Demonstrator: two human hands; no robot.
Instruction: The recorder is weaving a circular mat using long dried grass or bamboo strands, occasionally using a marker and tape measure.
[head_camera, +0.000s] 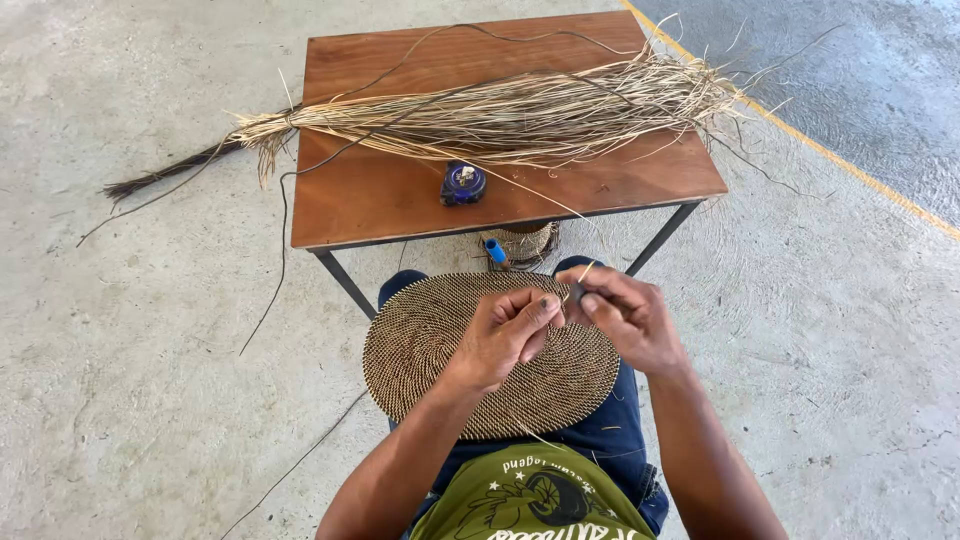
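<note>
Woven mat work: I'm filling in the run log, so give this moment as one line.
left hand: pinching strand | right hand: pinching strand | woven mat: on lap | fibre bundle: on table

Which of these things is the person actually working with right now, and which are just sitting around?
In use:
- woven oval mat resting on the lap
- left hand and right hand, pinching a thin pale strand at the mat's edge

Lying about:
- bundle of dried fibre on the wooden table
- small blue object on the table
- blue-handled tool beneath the table edge

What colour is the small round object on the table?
Dark blue object, on the brown table; head view.
</note>
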